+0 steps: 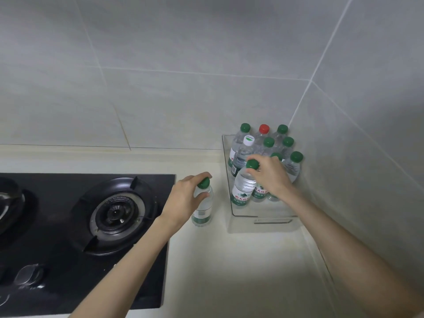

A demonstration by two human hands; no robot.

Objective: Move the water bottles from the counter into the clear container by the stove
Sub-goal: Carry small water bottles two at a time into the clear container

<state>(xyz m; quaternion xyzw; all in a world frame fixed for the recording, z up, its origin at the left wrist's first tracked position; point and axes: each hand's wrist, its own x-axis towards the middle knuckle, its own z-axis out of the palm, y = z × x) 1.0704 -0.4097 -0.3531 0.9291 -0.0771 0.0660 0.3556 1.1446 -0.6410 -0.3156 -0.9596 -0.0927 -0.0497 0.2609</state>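
Observation:
A clear container stands in the counter's right corner, holding several upright water bottles with green caps, one red-capped bottle and one white-capped bottle. My right hand grips the neck of a green-capped bottle at the container's front left, inside its walls. My left hand is closed around the top of another green-capped bottle, which stands upright on the counter between the stove and the container.
A black gas stove with a round burner fills the left side; a dark pan edge shows at far left. Tiled walls meet in the corner behind the container. Pale counter stretches toward me.

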